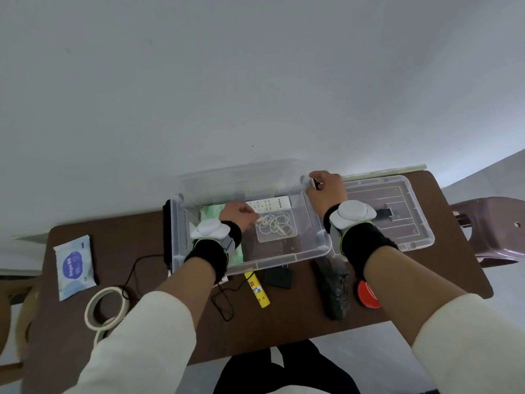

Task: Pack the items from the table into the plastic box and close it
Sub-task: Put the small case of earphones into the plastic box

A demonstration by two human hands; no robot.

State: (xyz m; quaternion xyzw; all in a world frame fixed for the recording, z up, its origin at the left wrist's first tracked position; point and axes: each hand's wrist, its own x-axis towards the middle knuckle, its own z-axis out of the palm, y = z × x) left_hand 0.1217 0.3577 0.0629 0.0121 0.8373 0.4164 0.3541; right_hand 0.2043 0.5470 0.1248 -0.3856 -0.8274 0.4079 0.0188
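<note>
A clear plastic box stands open on the brown table. Inside it lie a white remote, a green packet and a small clear tray holding white earphones. My left hand is inside the box, fingers pinched on the earphones' cable at the tray's left edge. My right hand grips the box's far right rim. The clear lid lies flat to the right of the box.
On the table in front of the box lie a wipes packet, tape rolls, a black cable, a yellow glue stick, a black adapter, a dark object and a red disc. A brown stool stands right.
</note>
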